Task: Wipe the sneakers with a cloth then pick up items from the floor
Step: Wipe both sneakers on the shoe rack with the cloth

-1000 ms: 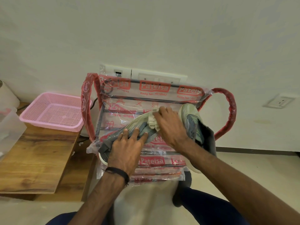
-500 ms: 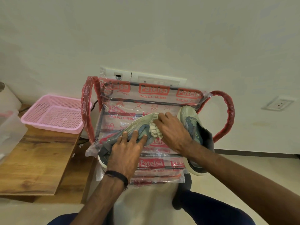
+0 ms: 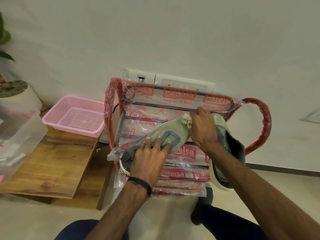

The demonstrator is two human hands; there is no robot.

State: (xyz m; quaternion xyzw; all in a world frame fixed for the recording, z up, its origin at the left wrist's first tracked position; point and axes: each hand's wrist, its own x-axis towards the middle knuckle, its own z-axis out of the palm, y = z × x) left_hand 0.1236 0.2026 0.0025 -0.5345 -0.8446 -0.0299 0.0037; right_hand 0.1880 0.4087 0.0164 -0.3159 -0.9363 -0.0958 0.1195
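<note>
Plastic wrapping (image 3: 173, 108) on a metal-framed rack: red labels reading "Patelsa" recur along the far rail, mid-front and near edge. Beneath the far central label, "Redg No.: 4018662"; the same line appears at left, partly cut off as "Redg No.: 401866". Small print under the near labels is too blurred to read.

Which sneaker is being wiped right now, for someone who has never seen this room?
Find the plastic-wrapped rack against the wall. Two sneakers lie on it; the wiped sneaker is the one nearer the pink basket. Unlike its neighbour, the left hand presses it while the right hand rubs a cloth at its toe.
</note>
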